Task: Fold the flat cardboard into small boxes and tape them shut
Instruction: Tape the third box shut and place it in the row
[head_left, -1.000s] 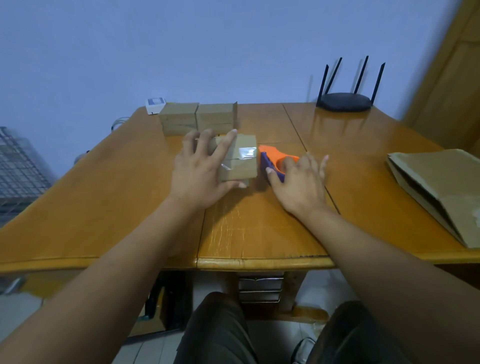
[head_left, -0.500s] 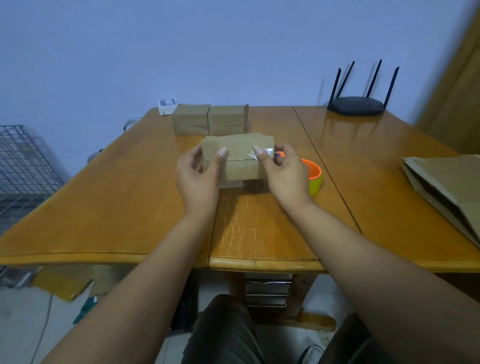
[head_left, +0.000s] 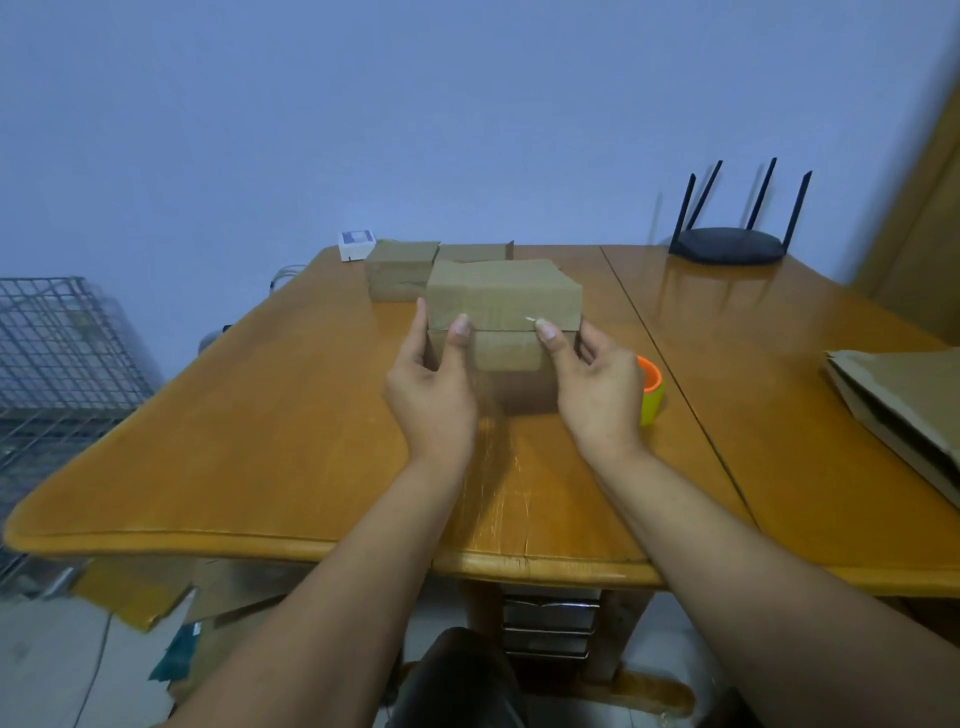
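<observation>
A small brown cardboard box (head_left: 503, 306) is held up over the middle of the wooden table (head_left: 260, 441), with a seam across the face turned to me. My left hand (head_left: 434, 387) grips its left side, thumb on the seam. My right hand (head_left: 592, 384) grips its right side, thumb on the seam too. An orange and yellow tape dispenser (head_left: 650, 389) stands on the table just right of my right hand. Two finished boxes (head_left: 400, 270) sit behind the held box at the table's far edge. A stack of flat cardboard (head_left: 904, 405) lies at the right.
A black router (head_left: 727, 244) with several antennas stands at the far right of the table. A small white box (head_left: 356, 244) sits at the far edge. A wire rack (head_left: 57, 353) stands left of the table. Cardboard scraps (head_left: 140, 597) lie on the floor.
My right hand left the tape dispenser and joined my left on the box. Both hands lifted the box off the table and turned it, so the seam now faces me.
</observation>
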